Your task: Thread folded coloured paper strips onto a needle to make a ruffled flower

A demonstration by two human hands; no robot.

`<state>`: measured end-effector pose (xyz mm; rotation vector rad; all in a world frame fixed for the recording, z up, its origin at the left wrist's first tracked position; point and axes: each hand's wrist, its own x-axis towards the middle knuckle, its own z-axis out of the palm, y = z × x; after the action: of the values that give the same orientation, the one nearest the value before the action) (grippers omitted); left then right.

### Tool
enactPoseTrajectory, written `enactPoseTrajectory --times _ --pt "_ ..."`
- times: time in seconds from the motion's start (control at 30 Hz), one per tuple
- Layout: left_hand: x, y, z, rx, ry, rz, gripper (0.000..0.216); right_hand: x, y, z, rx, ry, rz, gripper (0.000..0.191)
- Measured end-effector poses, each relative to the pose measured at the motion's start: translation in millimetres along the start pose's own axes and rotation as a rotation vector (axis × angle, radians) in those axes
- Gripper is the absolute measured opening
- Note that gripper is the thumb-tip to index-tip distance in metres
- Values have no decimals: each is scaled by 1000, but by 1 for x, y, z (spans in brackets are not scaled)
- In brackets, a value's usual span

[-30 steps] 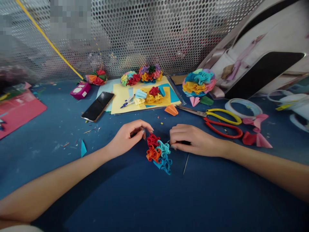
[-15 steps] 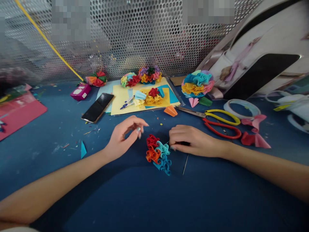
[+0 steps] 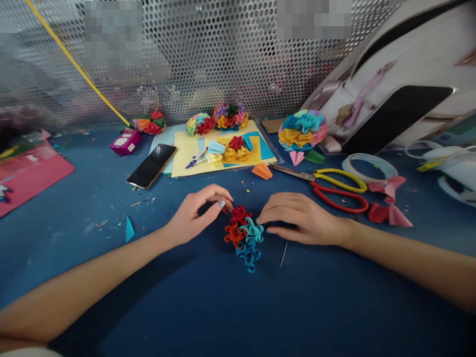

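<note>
The blue tabletop (image 3: pixel 208 317) under me looks matte and is flecked with paper scraps; taking the clump before me as the clock's centre, a slim straight silver metal needle (image 3: pixel 283 254) lies at four o'clock, scissors with yellow and red looped handles (image 3: pixel 338 191) at two, a fluted, fan-shaped orange paper piece (image 3: pixel 262 171) at one, and a flat black glossy phone (image 3: pixel 151 166) at ten. The clump of tightly scrolled red, orange, light blue and deeper blue paper (image 3: pixel 243 238) sits on the table between my hands, its rolled edges making frilly star-like whorls: red toward twelve, orange at nine, light blue at two, deeper blue trailing to six. My left hand (image 3: pixel 201 213), at ten, is loosely curled with thumb and fingers apart, its tips by the red scrolls. My right hand (image 3: pixel 301 218) has bent fingers reaching to the light blue edge; I can't quite tell whether they pinch anything there. Half a second ago the deeper blue tail pointed nearer five, my left fingertips were farther off, and my right fingers were more tucked in.
</note>
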<state>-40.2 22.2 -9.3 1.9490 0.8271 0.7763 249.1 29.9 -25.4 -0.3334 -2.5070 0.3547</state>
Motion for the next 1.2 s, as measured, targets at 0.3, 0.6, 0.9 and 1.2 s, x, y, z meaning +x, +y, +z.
enactPoseTrajectory --times 0.3,0.6,0.9,1.2 --pt "-1 -3 -3 -112 -118 66 36 1 0 0 5 44 -26 15" --pt "4 0 1 114 -226 213 74 -2 1 2 -10 89 -20 12" --pt "0 0 3 80 -135 187 48 2 -2 1 -42 91 -36 10" --pt "3 -5 3 -24 -21 81 25 5 -8 2 -84 98 -27 6"
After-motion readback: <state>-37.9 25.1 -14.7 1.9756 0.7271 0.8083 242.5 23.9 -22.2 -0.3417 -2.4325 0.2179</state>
